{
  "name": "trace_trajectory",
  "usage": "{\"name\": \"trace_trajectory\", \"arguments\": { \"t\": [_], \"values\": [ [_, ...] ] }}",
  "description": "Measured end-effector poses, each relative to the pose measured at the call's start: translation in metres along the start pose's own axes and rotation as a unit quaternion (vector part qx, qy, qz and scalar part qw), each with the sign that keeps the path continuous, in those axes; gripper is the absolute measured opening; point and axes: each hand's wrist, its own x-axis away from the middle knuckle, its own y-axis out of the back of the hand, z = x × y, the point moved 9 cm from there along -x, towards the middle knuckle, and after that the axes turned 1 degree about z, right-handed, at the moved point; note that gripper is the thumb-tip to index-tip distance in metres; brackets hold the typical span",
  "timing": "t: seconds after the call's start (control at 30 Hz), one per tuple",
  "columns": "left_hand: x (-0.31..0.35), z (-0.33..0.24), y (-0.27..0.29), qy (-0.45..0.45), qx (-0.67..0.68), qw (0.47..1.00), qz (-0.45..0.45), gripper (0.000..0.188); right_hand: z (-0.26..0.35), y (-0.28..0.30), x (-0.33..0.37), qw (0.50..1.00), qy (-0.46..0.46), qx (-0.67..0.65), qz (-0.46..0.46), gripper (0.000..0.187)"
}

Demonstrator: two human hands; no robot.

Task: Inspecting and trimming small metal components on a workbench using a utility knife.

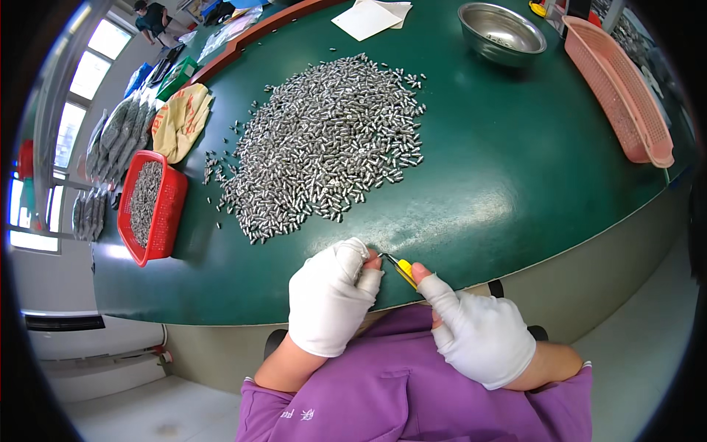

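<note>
My left hand [329,295], in a white glove with bare fingertips, is closed in a pinch above the near table edge. What its thumb and finger hold is too small to make out. In my right hand [482,331], gloved the same way, is a slim tool with a yellow handle [405,268] and a thin dark tip. That tip meets the left fingertips. Beyond both hands spreads a big heap of small silvery metal pieces [324,140], short and rounded, with loose ones scattered around its left side.
A red basket [179,199] of similar pieces stands at the left, beside a yellowish cloth bag [180,121] and filled clear bags [121,140]. At the far right are a steel bowl [482,46] and a pink basket [618,92]. White paper [366,20] lies at the back. A person [153,20] is far left.
</note>
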Motion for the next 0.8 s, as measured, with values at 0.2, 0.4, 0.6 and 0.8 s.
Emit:
{"name": "trace_trajectory", "arguments": {
  "t": [0.2, 0.4, 0.6, 0.8],
  "values": [
    [-0.001, -0.003, 0.0, -0.022, -0.012, 1.0, -0.003, 0.014, 0.003, 0.0, -0.001, 0.999, 0.032, 0.001, -0.01, 0.07],
    [-0.001, -0.003, 0.0, -0.022, -0.013, 1.0, 0.004, 0.015, 0.002, 0.005, -0.006, 0.999, 0.03, 0.001, 0.012, 0.069],
    [-0.002, -0.004, 0.0, -0.034, -0.01, 0.999, 0.005, 0.018, 0.003, 0.01, -0.013, 0.999, 0.036, -0.026, 0.029, 0.063],
    [-0.001, -0.005, 0.0, -0.041, -0.023, 0.999, 0.0, 0.018, 0.01, 0.018, -0.014, 0.998, 0.044, 0.028, 0.045, 0.063]
  ]
}}
